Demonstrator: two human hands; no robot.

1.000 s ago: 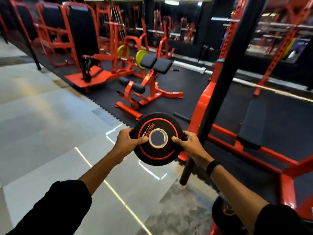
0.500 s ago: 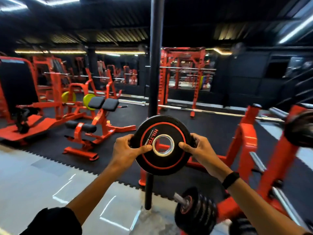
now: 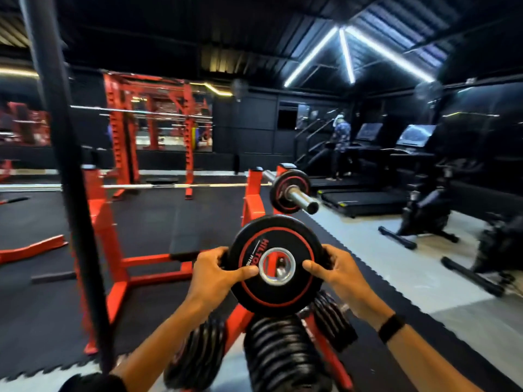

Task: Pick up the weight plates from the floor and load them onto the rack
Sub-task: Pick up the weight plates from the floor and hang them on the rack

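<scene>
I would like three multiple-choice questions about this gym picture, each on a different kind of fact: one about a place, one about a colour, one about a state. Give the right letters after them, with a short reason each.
1. Where is the held weight plate relative to the stacked plates on the rack?
A. above them
B. under them
C. far to their left

2. What colour is the ring on the face of the held plate?
A. yellow
B. red
C. white

3. How is the held plate being gripped?
A. by the left hand only
B. by the right hand only
C. by both hands, one on each side

Answers:
1 A, as the plate hangs over the black stacks below it.
2 B, as a red circle runs around its metal centre hole.
3 C, as the left hand and the right hand clasp opposite edges.
</scene>
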